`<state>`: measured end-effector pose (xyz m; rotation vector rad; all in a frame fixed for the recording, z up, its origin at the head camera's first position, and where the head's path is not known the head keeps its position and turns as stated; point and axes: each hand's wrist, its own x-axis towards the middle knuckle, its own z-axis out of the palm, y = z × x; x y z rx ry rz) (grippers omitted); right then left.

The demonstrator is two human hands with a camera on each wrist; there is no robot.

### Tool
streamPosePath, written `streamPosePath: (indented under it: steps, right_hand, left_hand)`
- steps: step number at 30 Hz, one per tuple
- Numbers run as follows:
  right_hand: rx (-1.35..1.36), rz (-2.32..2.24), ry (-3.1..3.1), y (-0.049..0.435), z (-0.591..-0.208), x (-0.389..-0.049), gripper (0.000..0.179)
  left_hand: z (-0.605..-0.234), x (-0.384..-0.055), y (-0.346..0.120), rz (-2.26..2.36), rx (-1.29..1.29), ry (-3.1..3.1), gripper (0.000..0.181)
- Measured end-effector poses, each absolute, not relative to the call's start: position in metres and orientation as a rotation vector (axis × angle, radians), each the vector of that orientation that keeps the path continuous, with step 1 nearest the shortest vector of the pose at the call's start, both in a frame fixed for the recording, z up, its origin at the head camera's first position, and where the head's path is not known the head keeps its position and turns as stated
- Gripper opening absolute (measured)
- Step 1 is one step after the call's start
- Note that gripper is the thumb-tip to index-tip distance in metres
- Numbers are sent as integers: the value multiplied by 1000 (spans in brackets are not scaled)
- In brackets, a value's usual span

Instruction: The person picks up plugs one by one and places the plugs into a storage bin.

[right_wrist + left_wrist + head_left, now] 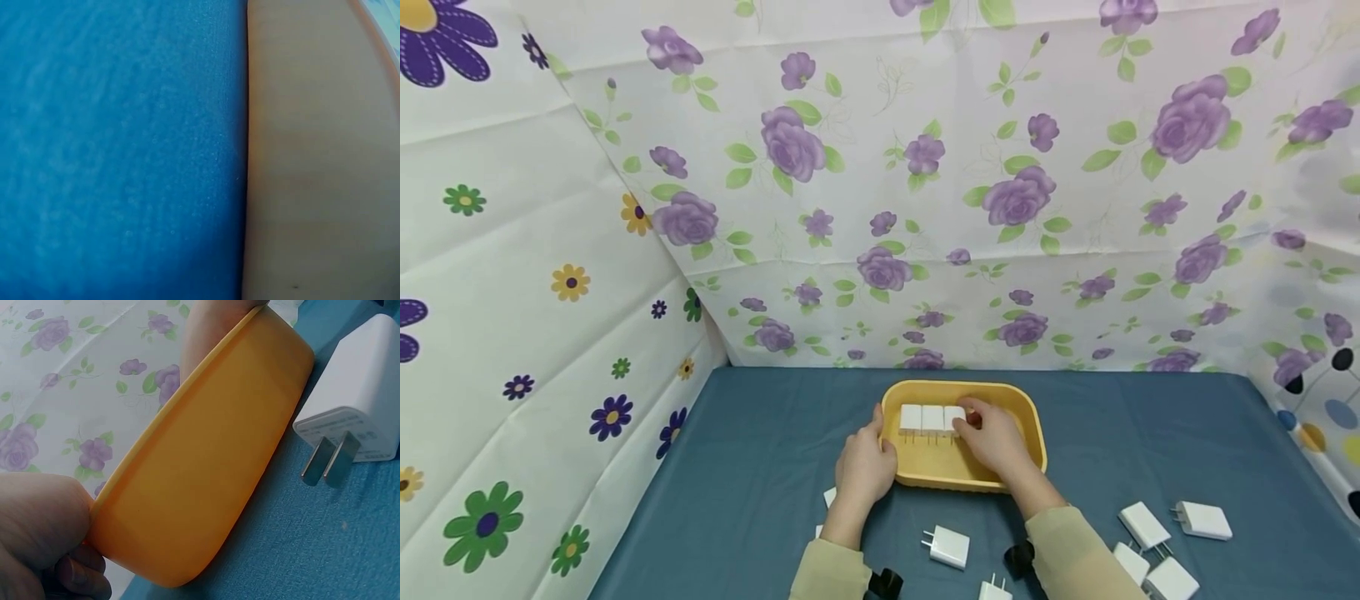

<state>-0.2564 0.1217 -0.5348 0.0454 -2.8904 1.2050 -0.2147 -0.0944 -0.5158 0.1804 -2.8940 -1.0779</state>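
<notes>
A yellow tray [925,477] sits on the blue cloth, and three white plug-in chargers stand side by side inside it, prongs toward the near side. With thumb and fingers my left hand [863,465] holds the tray's left edge; in the left wrist view that hand [44,531] pinches the rim at one end. Over the tray's right part, my right hand [997,437] pinches the rightmost charger [953,417] between thumb and fingers. The left charger [911,417] and middle charger [932,418] touch in the row. The right wrist view shows only a forearm and cloth.
In front of the tray lies a loose charger [949,547], with another charger [995,590] at the bottom edge. Several more are grouped at the right, including one charger [1204,520]. White corners peek out beside my left forearm. A floral sheet [880,167] hangs behind.
</notes>
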Motion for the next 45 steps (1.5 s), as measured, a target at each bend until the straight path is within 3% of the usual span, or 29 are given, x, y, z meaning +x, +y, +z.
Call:
streamPosePath:
  steps: [14,26,37,45]
  right_hand:
    - [72,1287,-2835,126,-537,-257,40]
    - [107,1446,-2693,140,-517,-251,39]
    - [150,1596,-2685,189,-470,-197,47]
    - [74,1444,-2823,247,-456,-162,58]
  left_hand:
    - [-521,-215,-95,-1083,197,-2898,61]
    - [-522,-215,-95,-1080,196,-2898,62]
    - [-519,-216,-97,-1079,149,-2885,62]
    - [-519,-217,-96,-1084,141,-2884,62]
